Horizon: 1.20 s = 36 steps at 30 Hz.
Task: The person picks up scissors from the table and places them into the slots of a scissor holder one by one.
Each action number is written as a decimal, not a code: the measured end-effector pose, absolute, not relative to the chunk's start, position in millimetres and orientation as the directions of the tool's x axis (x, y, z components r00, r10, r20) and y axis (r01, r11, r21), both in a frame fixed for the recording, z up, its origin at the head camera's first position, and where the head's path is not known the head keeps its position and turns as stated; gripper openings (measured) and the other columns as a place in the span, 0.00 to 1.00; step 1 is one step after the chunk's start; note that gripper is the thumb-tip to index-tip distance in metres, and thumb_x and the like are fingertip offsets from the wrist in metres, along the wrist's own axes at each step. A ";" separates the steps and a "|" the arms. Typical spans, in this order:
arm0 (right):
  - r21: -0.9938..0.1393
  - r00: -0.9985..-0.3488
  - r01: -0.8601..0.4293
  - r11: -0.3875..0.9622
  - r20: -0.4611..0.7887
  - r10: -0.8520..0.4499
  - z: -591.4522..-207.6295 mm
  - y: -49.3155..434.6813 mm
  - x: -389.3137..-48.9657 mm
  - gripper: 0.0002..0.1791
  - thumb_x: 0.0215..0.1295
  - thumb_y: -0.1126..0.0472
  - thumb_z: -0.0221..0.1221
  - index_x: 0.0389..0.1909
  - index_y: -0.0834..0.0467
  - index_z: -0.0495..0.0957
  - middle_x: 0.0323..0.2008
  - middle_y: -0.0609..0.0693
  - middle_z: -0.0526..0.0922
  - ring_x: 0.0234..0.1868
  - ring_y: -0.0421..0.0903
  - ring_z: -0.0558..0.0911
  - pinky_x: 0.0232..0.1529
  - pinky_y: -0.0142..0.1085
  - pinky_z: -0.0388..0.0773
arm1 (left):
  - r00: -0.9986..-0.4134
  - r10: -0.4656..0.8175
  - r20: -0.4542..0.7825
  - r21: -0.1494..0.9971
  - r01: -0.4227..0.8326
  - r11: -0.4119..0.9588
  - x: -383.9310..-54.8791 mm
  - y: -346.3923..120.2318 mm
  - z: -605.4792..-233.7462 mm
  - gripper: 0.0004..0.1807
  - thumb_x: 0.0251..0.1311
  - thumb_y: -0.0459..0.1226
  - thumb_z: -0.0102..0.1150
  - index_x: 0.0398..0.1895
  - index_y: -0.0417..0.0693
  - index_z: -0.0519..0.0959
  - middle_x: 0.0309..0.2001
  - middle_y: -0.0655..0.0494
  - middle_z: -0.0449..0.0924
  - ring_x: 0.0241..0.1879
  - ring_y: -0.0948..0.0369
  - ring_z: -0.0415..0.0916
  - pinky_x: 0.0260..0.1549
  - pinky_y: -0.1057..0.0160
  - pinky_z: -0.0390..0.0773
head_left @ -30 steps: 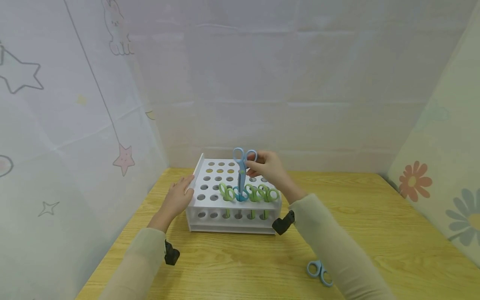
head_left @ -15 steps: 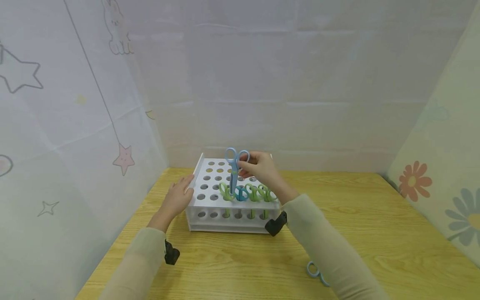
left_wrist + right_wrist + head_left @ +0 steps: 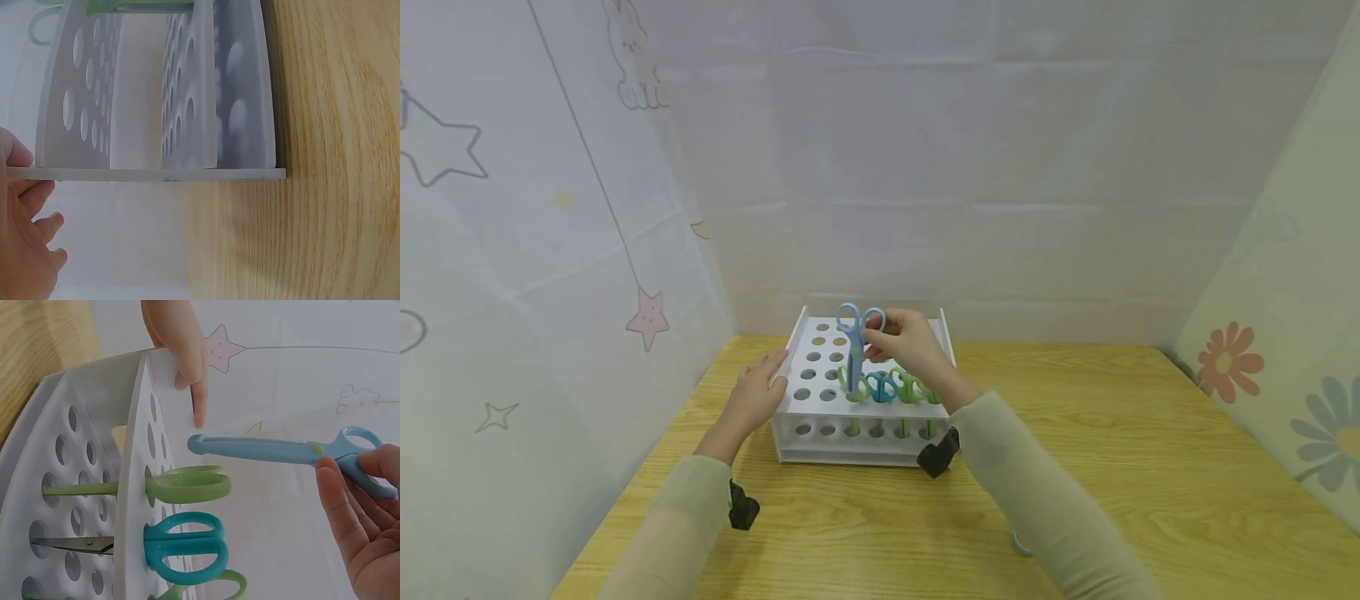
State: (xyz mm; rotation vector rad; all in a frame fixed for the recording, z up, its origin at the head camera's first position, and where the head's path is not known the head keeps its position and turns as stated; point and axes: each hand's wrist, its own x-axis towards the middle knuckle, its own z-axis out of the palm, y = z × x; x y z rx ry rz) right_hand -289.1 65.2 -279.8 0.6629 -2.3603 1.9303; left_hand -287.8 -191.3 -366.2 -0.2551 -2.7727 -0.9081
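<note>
My right hand [image 3: 913,343] pinches light blue scissors [image 3: 855,360] by the handle, blades down, over the front of a white rack [image 3: 865,458] with rows of round holes. In the right wrist view the blade tip [image 3: 197,444] is clear of the holes, level with green scissors [image 3: 190,485]. Teal scissors [image 3: 187,550] stand beside these, and more green scissors [image 3: 908,388] stand to the right in the front row. The rack's left side panel [image 3: 150,174] is held between the thumb and fingers of my left hand [image 3: 752,398].
On the wooden table [image 3: 820,533], another light blue pair of scissors [image 3: 1022,546] lies at front right, mostly hidden by the right sleeve [image 3: 1037,492]. A pale curtain [image 3: 880,208] with printed stars and flowers surrounds the table's back and sides.
My right hand has carried the light blue scissors left, from over the teal pair to over the leftmost green pair, and slightly lower. The left hand has stayed on the rack.
</note>
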 end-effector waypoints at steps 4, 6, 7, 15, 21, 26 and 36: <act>-0.933 -0.912 -0.328 0.148 0.272 -0.307 -281.6 60.9 -289.7 0.08 0.60 0.67 0.59 0.35 0.69 0.75 0.30 0.59 0.82 0.25 0.49 0.83 0.34 0.44 0.81 | -0.962 0.100 0.256 0.561 0.232 0.795 -287.2 -191.4 -365.9 0.29 0.62 0.38 0.38 0.69 0.44 0.58 0.67 0.47 0.56 0.68 0.46 0.45 0.64 0.44 0.39; -0.932 -0.913 -0.329 0.154 0.271 -0.306 -282.8 58.9 -289.9 0.07 0.60 0.67 0.59 0.35 0.69 0.75 0.29 0.59 0.82 0.26 0.50 0.83 0.34 0.43 0.81 | -0.960 0.104 0.259 0.558 0.236 0.796 -287.1 -191.6 -365.8 0.29 0.62 0.37 0.38 0.68 0.44 0.58 0.67 0.46 0.57 0.68 0.46 0.45 0.64 0.44 0.39; -0.932 -0.913 -0.329 0.155 0.271 -0.305 -283.5 57.9 -290.1 0.07 0.60 0.67 0.59 0.34 0.68 0.75 0.29 0.58 0.82 0.27 0.51 0.83 0.34 0.43 0.81 | -0.960 0.105 0.259 0.557 0.237 0.796 -287.1 -191.7 -365.7 0.29 0.62 0.37 0.38 0.68 0.44 0.58 0.67 0.46 0.57 0.68 0.46 0.45 0.64 0.44 0.39; -0.928 -0.911 -0.336 0.160 0.277 -0.304 -288.6 50.4 -291.1 0.05 0.59 0.69 0.58 0.32 0.69 0.75 0.27 0.58 0.81 0.33 0.61 0.81 0.33 0.41 0.81 | -0.961 0.108 0.253 0.569 0.238 0.787 -286.5 -190.8 -364.5 0.28 0.62 0.36 0.39 0.68 0.43 0.59 0.67 0.45 0.56 0.68 0.45 0.44 0.64 0.45 0.37; -0.919 -0.911 -0.346 0.186 0.283 -0.299 -295.1 46.0 -293.0 0.05 0.59 0.68 0.59 0.31 0.67 0.74 0.27 0.57 0.81 0.31 0.57 0.83 0.34 0.41 0.81 | -0.963 0.109 0.248 0.567 0.235 0.789 -285.7 -190.7 -363.2 0.29 0.62 0.36 0.39 0.68 0.43 0.58 0.67 0.45 0.56 0.68 0.45 0.44 0.64 0.45 0.37; -0.922 -0.911 -0.341 0.182 0.277 -0.305 -300.2 42.0 -294.1 0.06 0.60 0.68 0.58 0.28 0.66 0.73 0.27 0.57 0.81 0.33 0.60 0.82 0.35 0.44 0.81 | -0.964 0.106 0.244 0.568 0.231 0.790 -284.9 -190.6 -362.8 0.29 0.62 0.37 0.38 0.68 0.43 0.58 0.67 0.44 0.56 0.68 0.45 0.44 0.64 0.43 0.38; -0.911 -0.905 -0.349 0.219 0.266 -0.333 -305.4 37.0 -293.9 0.07 0.60 0.68 0.58 0.27 0.65 0.71 0.26 0.57 0.80 0.31 0.54 0.83 0.29 0.38 0.82 | -0.964 0.106 0.245 0.566 0.230 0.792 -284.4 -190.3 -362.3 0.29 0.63 0.38 0.38 0.69 0.44 0.58 0.68 0.45 0.55 0.68 0.45 0.43 0.63 0.42 0.39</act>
